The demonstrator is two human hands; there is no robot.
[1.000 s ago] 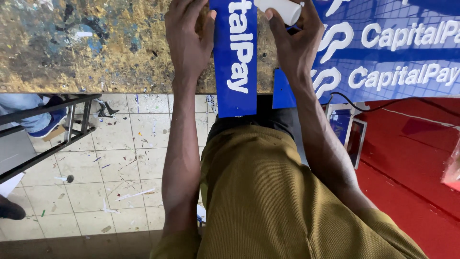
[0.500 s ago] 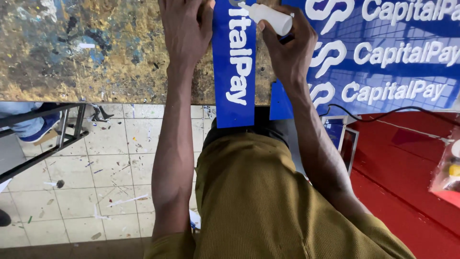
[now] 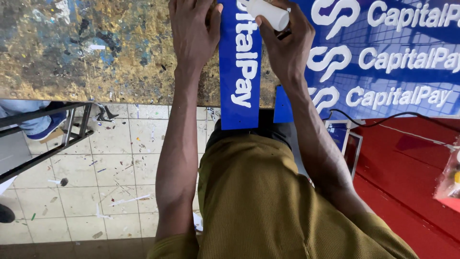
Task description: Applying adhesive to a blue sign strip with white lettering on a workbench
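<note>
left hand pins blue strip, right hand grips white tube

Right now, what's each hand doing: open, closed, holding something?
Left hand: open, flat on the table beside the blue strip.
Right hand: closed around a white tube.

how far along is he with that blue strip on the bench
Done: the blue strip lies cut apart from the blue printed sheet, overhanging the worktable. In hand: the left hand presses beside it while the right hand holds a white tube at its edge. What remains can't be told.
</note>
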